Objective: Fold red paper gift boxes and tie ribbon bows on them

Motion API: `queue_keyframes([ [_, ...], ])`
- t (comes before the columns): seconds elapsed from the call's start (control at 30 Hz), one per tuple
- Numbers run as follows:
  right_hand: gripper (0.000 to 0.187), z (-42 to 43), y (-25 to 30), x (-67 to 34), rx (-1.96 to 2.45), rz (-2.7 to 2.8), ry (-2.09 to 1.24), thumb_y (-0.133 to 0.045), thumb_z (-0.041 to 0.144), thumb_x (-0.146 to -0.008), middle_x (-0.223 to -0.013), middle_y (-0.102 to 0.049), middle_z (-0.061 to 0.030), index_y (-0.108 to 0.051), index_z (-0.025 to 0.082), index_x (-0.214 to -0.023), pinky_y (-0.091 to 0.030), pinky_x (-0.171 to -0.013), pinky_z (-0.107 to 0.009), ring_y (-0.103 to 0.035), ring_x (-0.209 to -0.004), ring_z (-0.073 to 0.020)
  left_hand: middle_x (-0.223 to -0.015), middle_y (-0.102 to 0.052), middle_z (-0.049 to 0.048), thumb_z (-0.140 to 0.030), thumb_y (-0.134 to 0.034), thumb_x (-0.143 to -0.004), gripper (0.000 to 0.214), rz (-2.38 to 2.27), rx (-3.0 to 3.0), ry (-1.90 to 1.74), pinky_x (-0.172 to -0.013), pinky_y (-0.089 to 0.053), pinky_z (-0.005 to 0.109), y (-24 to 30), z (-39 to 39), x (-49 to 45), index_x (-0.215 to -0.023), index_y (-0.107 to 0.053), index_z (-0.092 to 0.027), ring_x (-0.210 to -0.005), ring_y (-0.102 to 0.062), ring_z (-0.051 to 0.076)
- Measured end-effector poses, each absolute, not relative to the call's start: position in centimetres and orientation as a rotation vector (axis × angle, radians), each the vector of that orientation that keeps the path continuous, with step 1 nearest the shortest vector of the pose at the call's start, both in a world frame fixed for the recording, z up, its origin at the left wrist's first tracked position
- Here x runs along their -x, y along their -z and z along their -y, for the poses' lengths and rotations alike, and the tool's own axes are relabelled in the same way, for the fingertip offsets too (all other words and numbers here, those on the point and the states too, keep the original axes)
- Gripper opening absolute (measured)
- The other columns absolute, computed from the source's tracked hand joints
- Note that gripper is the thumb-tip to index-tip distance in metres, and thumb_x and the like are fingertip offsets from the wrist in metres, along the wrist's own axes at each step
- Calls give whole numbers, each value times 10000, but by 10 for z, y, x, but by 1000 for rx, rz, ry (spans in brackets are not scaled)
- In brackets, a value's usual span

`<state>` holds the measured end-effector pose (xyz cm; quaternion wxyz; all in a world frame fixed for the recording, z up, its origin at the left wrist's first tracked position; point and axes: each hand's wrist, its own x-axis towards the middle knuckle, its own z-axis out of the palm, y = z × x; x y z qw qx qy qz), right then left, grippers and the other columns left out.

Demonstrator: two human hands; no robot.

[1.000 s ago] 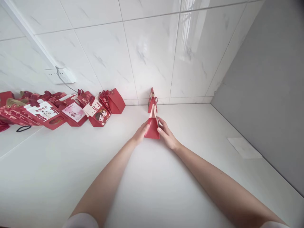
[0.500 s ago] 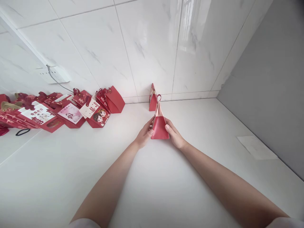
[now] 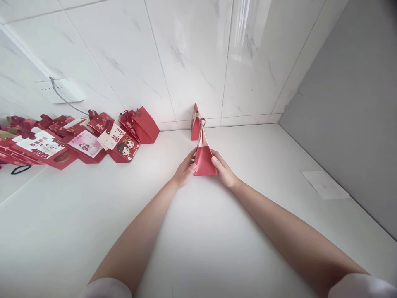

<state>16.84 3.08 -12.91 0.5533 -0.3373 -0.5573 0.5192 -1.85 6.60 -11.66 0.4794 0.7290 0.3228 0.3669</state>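
Note:
A red paper gift box (image 3: 205,161) with a tapering top and a small ribbon loop stands upright on the white countertop (image 3: 198,231). My left hand (image 3: 185,169) grips its left side, thumb at the near edge and fingers along the side panel. On the opposite side, my right hand (image 3: 223,169) holds the box with its thumb on the near right edge. The far fingers are partly hidden behind the box. Just behind it, close to the wall, stands a second red gift box (image 3: 195,123), partly covered by the held one.
Several red gift boxes (image 3: 119,142) with ribbons and printed cards crowd the left back. A black loop (image 3: 20,169) lies before them. A cable (image 3: 66,99) runs from the wall socket (image 3: 62,90). A white sheet (image 3: 325,184) lies by the grey panel (image 3: 347,116) at right.
The whole view has shifted slightly, so everything appears a little further left and up. Both hands keep the same grip on the red gift box.

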Motion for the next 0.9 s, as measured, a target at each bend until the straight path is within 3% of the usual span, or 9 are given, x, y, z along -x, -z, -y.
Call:
queue_keyframes([
  [0.17, 461, -31, 132, -165, 956, 1319, -1048, -454, 576, -923, -1354, -549, -60, -513, 260, -1254, -430, -1035, -392, -513, -1243, -221, -1334, -525, 99, -585, -537, -828, 710, -975, -1732, -1079, -920, -439, 366, 119, -65, 15, -1439, -395, -254, -1107, -543, 270],
  [0.27, 361, -30, 135, -163, 1134, 1345, -838, -496, 575, -899, -1085, -645, -59, -566, 230, -980, -491, -845, -351, -609, -976, -214, -1380, -494, 92, -524, -609, -800, 691, -1115, -1681, -1267, -965, -417, 377, 120, -65, 14, -1411, -430, -256, -1217, -481, 296],
  [0.37, 374, -28, 135, -163, 1256, 1480, -710, -422, 568, -932, -729, -583, -7, -488, 237, -771, -437, -654, -318, -542, -668, -181, -1391, -486, 85, -501, -641, -779, 687, -1151, -1663, -1318, -983, -409, 387, 119, -66, 15, -1395, -453, -262, -1267, -440, 308],
  [0.43, 378, -26, 133, -163, 1266, 1584, -677, -355, 539, -963, -636, -505, 17, -431, 247, -736, -387, -609, -307, -472, -590, -171, -1396, -481, 83, -499, -646, -775, 687, -1161, -1685, -1320, -984, -410, 387, 119, -66, 16, -1393, -456, -267, -1281, -426, 311],
  [0.57, 359, -23, 129, -164, 1250, 1706, -592, -308, 485, -983, -627, -437, 22, -358, 253, -713, -339, -593, -299, -416, -572, -173, -1402, -472, 98, -510, -627, -793, 686, -1192, -1768, -1313, -986, -407, 390, 118, -64, 17, -1403, -444, -254, -1282, -430, 312],
  [0.8, 268, -20, 130, -163, 1179, 1837, -584, -314, 401, -975, -697, -498, -2, -383, 252, -765, -365, -608, -299, -452, -603, -173, -1385, -494, 111, -547, -604, -799, 674, -1093, -1835, -1417, -1082, -335, 401, 121, -67, 20, -1373, -473, -219, -1306, -427, 301],
  [0.9, 241, -19, 132, -163, 1066, 1804, -683, -344, 383, -969, -749, -544, -11, -438, 238, -801, -407, -653, -302, -501, -657, -168, -1351, -532, 117, -616, -578, -779, 691, -1006, -1741, -1426, -1038, -385, 414, 126, -72, 19, -1333, -508, -209, -1250, -484, 313],
])
